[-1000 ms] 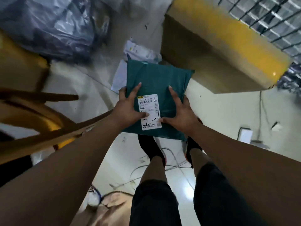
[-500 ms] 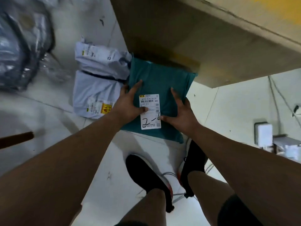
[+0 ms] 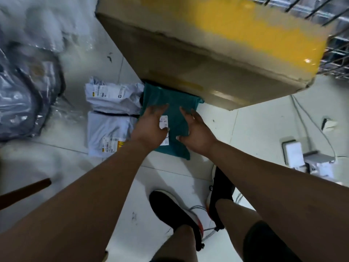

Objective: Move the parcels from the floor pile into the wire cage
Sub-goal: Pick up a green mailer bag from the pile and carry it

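Gripping teal parcel [image 3: 171,103] between left hand [image 3: 151,127] and right hand [image 3: 197,132], fingers splayed on top, thumbs pinching, to steady it for cage [image 3: 338,48] far right.

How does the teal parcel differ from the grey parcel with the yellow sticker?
The teal parcel is dark green-blue; the grey parcel is pale. The left hand and right hand grip the teal parcel; the grey parcel lies untouched on the floor. The left hand hides most of the teal parcel's label; the grey parcel's label shows at its near edge. Both are soft plastic mailers.
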`<state>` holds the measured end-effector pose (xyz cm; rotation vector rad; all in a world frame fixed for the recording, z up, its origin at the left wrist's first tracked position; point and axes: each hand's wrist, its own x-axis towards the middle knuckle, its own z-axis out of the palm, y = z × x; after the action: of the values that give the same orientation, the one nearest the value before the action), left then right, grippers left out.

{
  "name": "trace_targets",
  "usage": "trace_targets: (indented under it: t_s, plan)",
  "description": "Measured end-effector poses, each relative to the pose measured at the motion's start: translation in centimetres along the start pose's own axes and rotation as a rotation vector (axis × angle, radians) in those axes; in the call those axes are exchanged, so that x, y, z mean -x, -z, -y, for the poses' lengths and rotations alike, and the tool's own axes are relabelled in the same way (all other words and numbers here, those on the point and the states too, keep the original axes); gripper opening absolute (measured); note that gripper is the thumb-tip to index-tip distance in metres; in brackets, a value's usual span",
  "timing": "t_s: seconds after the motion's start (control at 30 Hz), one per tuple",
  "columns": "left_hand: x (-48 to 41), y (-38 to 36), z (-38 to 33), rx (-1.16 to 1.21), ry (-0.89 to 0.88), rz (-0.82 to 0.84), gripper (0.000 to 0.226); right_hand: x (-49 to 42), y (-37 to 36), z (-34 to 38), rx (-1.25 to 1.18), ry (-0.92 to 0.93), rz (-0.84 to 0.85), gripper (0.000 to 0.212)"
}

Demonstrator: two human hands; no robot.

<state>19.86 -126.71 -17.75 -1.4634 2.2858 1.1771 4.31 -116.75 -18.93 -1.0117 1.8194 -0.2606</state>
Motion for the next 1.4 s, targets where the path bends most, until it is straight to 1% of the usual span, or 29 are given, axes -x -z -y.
trace_targets:
  t_s: [0.17, 0.27, 0.37, 0.47, 0.6, 0.7, 0.8, 0.93, 1.07, 1.17, 1.27, 1.4]
  plan:
    - [4.2, 6.1, -7.6, -0.185, -0.032, 0.175, 0.080, 6.6, 6.3, 4.9, 0.023, -0.005, -0.043, 0.099]
    - [6.9, 9.8, -12.8, -0.219, -0.078, 0.209, 0.062, 11.0, 10.3, 7.8, 0.007, -0.042, -0.074, 0.094]
    - [9.7, 13.1, -18.7, -0.263, -0.101, 0.252, 0.055, 15.9, 14.5, 10.2, -0.029, -0.094, -0.128, 0.088]
    - [12.4, 15.8, -24.7, -0.379, -0.197, 0.307, 0.045, 21.3, 18.7, 11.8, -0.043, -0.146, -0.204, 0.090]
    - [17.2, 18.1, -32.4, -0.562, -0.352, 0.277, 0.061, 29.8, 23.1, 12.5, -0.042, -0.228, -0.325, 0.089]
    - [21.5, 19.0, -37.3, -0.637, -0.476, 0.264, 0.066, 36.9, 24.8, 12.2, -0.097, -0.311, -0.380, 0.087]
    - [25.6, 18.7, -42.3, -0.786, -0.617, 0.297, 0.070, 44.0, 25.2, 11.5, -0.158, -0.396, -0.417, 0.089]
    - [31.1, 15.8, -50.1, -0.992, -0.792, 0.368, 0.066, 53.3, 24.5, 9.2, -0.311, -0.524, -0.521, 0.091]
    - [37.2, 10.6, -57.4, -1.084, -1.003, 0.420, 0.055, 61.7, 22.6, 5.8, -0.488, -0.669, -0.616, 0.090]
    - [42.0, 5.0, -61.5, -1.151, -1.165, 0.484, 0.052, 67.3, 21.3, 2.3, -0.601, -0.777, -0.691, 0.088]
    - [46.6, -1.5, -64.8, -1.218, -1.296, 0.561, 0.047, 72.5, 19.9, -2.2, -0.716, -0.887, -0.790, 0.077]
    - [52.4, -10.7, -68.5, -1.376, -1.457, 0.611, 0.055, 78.6, 17.4, -8.5, -0.865, -1.026, -0.887, 0.075]
